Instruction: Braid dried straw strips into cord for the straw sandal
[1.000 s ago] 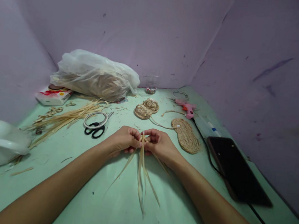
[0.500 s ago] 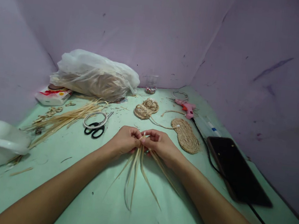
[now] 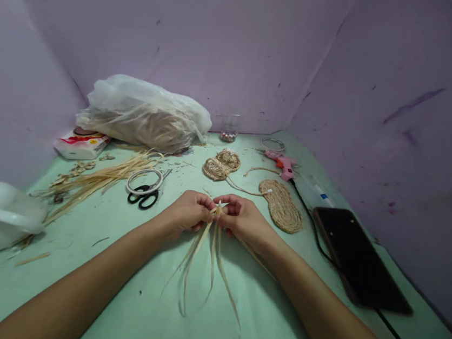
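Observation:
Both hands meet above the middle of the table, pinching the gathered top of several pale, dry fibre strips point(image 3: 214, 250). My left hand point(image 3: 192, 212) is closed on the strips from the left, thumb against the fingers. From the right, my right hand point(image 3: 243, 217) grips the same bunch with thumb and forefinger. A small white tip shows at the top of the bunch. The loose ends fan down toward me, and one trails under my right wrist. Just beyond the hands lie a small coiled-rope piece point(image 3: 221, 164) and a larger, sole-shaped coiled-rope piece point(image 3: 279, 205).
Black-handled scissors point(image 3: 147, 197) lie under a white ring point(image 3: 144, 182), near loose strips point(image 3: 106, 180). A plastic bag point(image 3: 146, 114) and a cup of beads point(image 3: 229, 132) stand behind. At right are a pink glue gun point(image 3: 286, 165) and a phone point(image 3: 363, 258); a white jug point(image 3: 0, 217) is left.
The hanging strips have shifted and spread differently below my fingers, two now further left. Their top looks more fanned between my fingertips. Both hands keep their hold in nearly the same place.

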Demonstrator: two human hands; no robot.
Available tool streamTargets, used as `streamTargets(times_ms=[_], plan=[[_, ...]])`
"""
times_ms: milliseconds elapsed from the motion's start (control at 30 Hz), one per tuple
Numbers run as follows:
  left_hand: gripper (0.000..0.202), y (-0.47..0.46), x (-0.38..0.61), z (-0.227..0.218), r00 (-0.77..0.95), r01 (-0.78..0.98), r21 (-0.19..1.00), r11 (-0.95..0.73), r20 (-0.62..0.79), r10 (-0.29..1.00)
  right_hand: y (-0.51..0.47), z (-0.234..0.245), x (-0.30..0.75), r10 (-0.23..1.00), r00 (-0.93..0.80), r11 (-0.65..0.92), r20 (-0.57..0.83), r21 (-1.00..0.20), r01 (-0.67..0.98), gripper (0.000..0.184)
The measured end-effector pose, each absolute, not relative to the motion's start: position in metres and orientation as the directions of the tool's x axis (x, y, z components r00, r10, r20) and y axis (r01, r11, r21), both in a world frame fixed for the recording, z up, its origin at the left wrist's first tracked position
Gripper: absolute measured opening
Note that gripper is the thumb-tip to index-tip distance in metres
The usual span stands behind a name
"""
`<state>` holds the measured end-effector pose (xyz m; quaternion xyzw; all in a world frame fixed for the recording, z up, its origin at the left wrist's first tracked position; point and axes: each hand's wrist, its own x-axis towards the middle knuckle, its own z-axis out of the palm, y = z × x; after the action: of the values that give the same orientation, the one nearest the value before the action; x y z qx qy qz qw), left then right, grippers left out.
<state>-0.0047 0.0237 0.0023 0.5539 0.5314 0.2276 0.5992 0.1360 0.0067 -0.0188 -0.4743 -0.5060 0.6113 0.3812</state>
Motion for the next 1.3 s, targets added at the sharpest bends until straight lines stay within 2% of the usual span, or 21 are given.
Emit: streamTargets(times_ms=[233, 533, 600, 933, 1167, 1300], plan=[[0.008, 0.023, -0.005, 0.002, 0.324, 0.353, 0.875, 0.332, -0.447, 0.834, 0.006, -0.018, 0.137, 0.939, -0.278, -0.184, -0.201, -0.979, 0.087, 0.034], [0.011, 0.024, -0.009, 0.004, 0.435, 0.250, 0.886, 0.391, -0.463, 0.772, 0.005, -0.012, 0.138, 0.939, -0.299, -0.131, -0.173, -0.979, 0.154, 0.032], [0.006, 0.024, -0.009, 0.005, 0.447, 0.267, 0.888, 0.374, -0.458, 0.768, 0.005, -0.012, 0.138, 0.944, -0.291, -0.106, -0.158, -0.977, 0.186, 0.031], [0.020, 0.025, -0.007, -0.002, 0.422, 0.411, 0.901, 0.139, -0.323, 0.847, 0.005, -0.022, 0.140, 0.967, -0.254, 0.118, 0.021, -0.920, 0.373, 0.025], [0.020, 0.026, -0.006, -0.004, 0.345, 0.331, 0.935, 0.125, -0.244, 0.907, 0.009, -0.016, 0.146, 0.982, -0.187, 0.066, -0.023, -0.889, 0.454, 0.019], [0.016, 0.026, -0.004, -0.007, 0.262, 0.307, 0.941, 0.141, -0.227, 0.938, 0.008, -0.007, 0.149, 0.985, -0.145, -0.024, -0.099, -0.894, 0.447, 0.016]])
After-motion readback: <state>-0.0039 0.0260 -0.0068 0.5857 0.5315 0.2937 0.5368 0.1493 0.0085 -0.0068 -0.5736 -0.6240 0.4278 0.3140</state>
